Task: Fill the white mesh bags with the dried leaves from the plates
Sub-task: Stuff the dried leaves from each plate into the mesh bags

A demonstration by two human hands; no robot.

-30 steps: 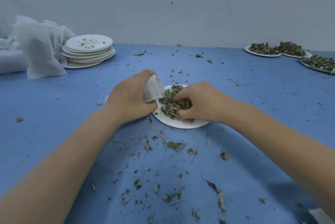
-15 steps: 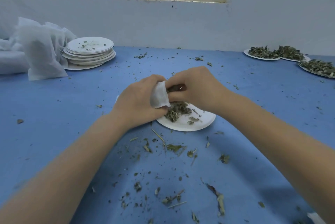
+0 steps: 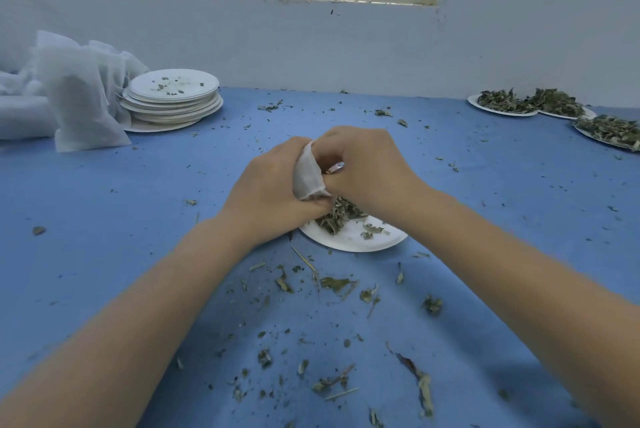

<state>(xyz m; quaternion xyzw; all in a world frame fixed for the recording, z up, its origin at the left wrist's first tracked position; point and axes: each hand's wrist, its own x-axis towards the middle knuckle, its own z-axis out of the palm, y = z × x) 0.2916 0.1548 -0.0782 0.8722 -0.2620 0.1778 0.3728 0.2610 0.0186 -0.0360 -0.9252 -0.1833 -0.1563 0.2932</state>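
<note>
Since a second ago my right hand [image 3: 363, 168] has lifted off the plate [image 3: 353, 237] with a pinch of leaves and now pushes them into the mesh bag [image 3: 306, 174]. My left hand [image 3: 270, 188] grips the bag's mouth, held just above the plate's far edge. Stuffing is the step in hand. A small clump of dried leaves [image 3: 337, 214] remains on the plate, so next I'd reach down and scoop those.
</note>
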